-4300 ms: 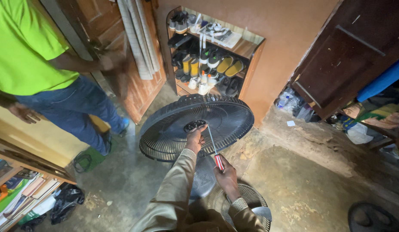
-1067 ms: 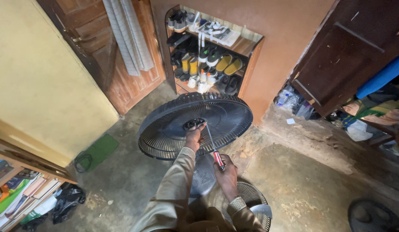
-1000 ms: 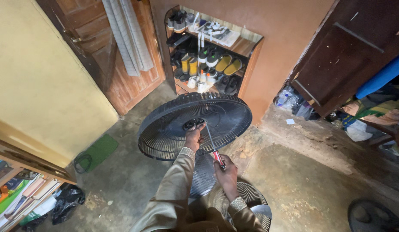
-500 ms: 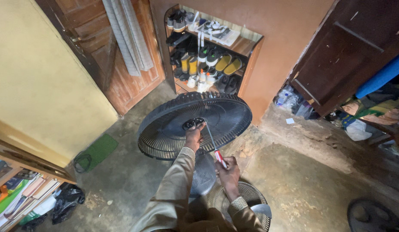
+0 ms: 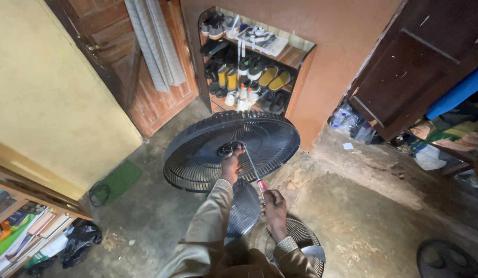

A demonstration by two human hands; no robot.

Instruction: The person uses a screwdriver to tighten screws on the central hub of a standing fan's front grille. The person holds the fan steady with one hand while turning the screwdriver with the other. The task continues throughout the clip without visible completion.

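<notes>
A black round fan grille [image 5: 198,159] of a standing fan tilts up in front of me on the concrete floor. My left hand [image 5: 231,163] rests on the hub at the grille's centre [image 5: 226,149], fingers closed on it. My right hand [image 5: 272,206] grips a screwdriver [image 5: 255,175] with a red and clear handle; its thin shaft slants up to the hub beside my left hand. Another wire fan guard [image 5: 301,237] lies below my right wrist.
A wall niche with shoe shelves [image 5: 249,67] stands behind the fan. A wooden door [image 5: 141,67] with hanging cloth is at left, a green mat [image 5: 118,180] and a bookshelf [image 5: 23,231] at lower left. Clutter and bags [image 5: 429,149] fill the right side.
The person in the green shirt who stood at the left 4 seconds ago is gone. My hands and the screwdriver stay at the hub, with only slight shifts.
</notes>
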